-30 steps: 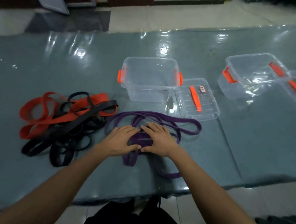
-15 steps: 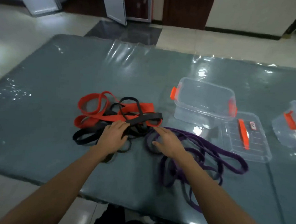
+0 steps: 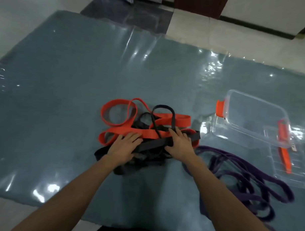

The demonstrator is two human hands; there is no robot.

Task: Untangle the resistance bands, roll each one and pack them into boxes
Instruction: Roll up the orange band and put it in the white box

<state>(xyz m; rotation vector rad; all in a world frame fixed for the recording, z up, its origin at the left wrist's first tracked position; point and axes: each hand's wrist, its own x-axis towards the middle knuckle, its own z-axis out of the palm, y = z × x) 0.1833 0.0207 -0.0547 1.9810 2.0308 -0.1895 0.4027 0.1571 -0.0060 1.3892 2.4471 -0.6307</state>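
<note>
Head view: left hand (image 3: 123, 147) flat, pinning orange band (image 3: 167, 120); right hand (image 3: 180, 144) on black band (image 3: 154, 144), pinch unclear, probably to tease them apart.

Left hand (image 3: 124, 147) and right hand (image 3: 180, 144) rest on tangled orange band (image 3: 165, 118) and black band (image 3: 150, 146), purple band (image 3: 219, 151) just beside.

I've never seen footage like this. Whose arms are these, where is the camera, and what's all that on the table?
No machine here: a person wears a camera on the head, looking down at their own bare arms. The left hand and right hand lie flat on a tangle of an orange resistance band and black resistance bands; nothing is lifted. A purple resistance band lies loose to the right. Beyond it stand a clear plastic box with orange latches and its lid, on a table under shiny plastic.
</note>
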